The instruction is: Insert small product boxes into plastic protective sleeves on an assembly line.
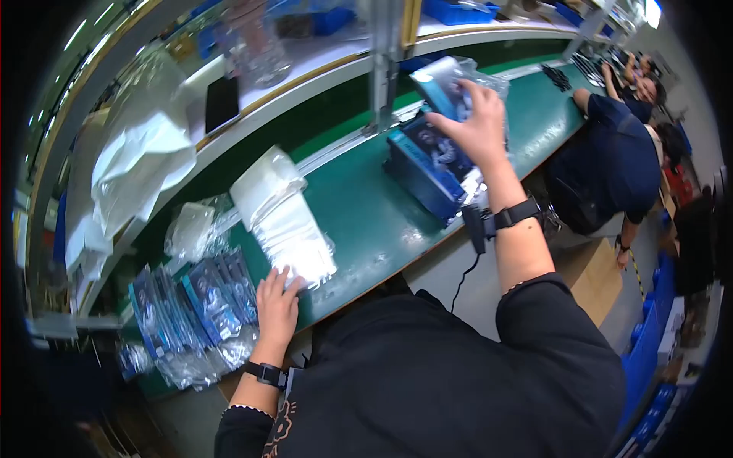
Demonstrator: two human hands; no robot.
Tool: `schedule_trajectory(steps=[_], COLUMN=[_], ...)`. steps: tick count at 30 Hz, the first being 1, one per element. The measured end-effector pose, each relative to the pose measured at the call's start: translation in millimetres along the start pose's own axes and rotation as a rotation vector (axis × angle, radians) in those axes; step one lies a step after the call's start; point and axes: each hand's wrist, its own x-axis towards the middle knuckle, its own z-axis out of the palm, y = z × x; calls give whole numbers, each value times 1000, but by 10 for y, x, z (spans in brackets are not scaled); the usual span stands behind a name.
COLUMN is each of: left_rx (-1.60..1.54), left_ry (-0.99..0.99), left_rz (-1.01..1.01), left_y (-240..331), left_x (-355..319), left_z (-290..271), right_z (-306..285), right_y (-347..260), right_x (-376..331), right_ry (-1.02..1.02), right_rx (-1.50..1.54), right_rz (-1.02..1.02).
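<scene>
My left hand lies with its fingers stretched over the near end of a stack of clear plastic bags on the green table. Farther right, my right hand spans a blue printed box, thumb on one side and fingers on the other. That box is tilted above the far end of a pile of similar dark blue boxes. Clear plastic film shows behind my right fingers. To the left of my left hand stand rows of blue boxes in clear bags.
The green worktable runs from left to far right below a shelf with a metal post. White sheets and a dark flat device are on the shelf. A co-worker in dark clothing sits at right, near a cardboard box.
</scene>
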Motion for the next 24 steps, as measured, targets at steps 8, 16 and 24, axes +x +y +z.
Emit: schedule_trajectory(steps=[8, 16, 24], left_rx=[-277, -383, -846], left_ry=[-30, 106, -14], left_rz=[-99, -130, -180], left_y=[-207, -515, -544], left_x=[249, 405, 431], left_z=[65, 227, 157], right_z=[133, 750, 635], right_y=[-832, -1018, -1266], right_x=[-598, -1588, -1510], right_ry=[-531, -1099, -1174], right_rx=[1287, 1913, 1637], right_rz=[971, 1160, 1099])
